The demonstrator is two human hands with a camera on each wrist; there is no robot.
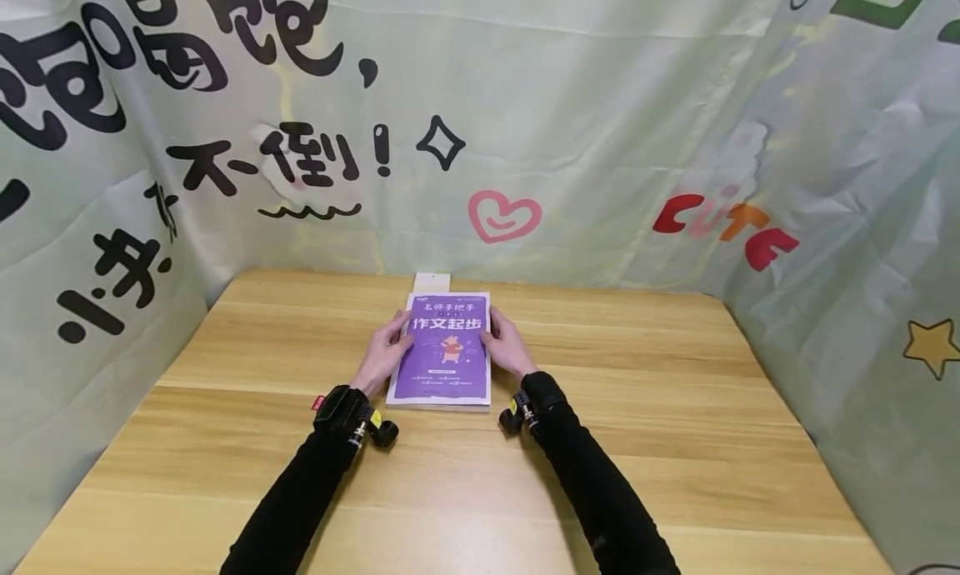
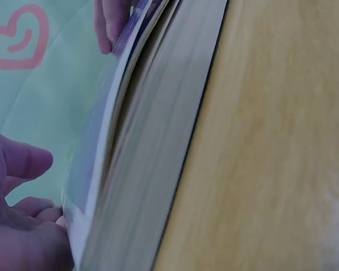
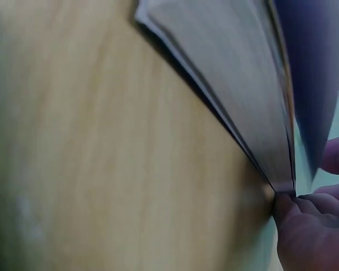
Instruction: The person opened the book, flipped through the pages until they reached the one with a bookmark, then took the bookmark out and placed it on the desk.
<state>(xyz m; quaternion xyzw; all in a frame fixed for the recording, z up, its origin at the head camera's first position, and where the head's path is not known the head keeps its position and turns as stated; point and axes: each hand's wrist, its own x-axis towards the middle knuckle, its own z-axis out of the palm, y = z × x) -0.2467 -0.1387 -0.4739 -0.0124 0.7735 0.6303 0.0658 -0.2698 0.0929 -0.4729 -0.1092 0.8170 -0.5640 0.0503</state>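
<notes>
A thick purple book with white lettering and a small cartoon figure on its cover lies at the middle of the table. My left hand grips its left side, fingers along the edge and thumb over the cover. On the opposite side my right hand holds the right edge, its thumb by the cover. In the left wrist view, the page block shows, with the cover bowed slightly away from it. Curled fingers of the right hand touch the book's edge in the right wrist view.
Just behind the book a white flat piece sticks out towards the back edge of the wooden table. A pale cloth curtain with printed characters, a heart and a star hangs round the table's back and sides.
</notes>
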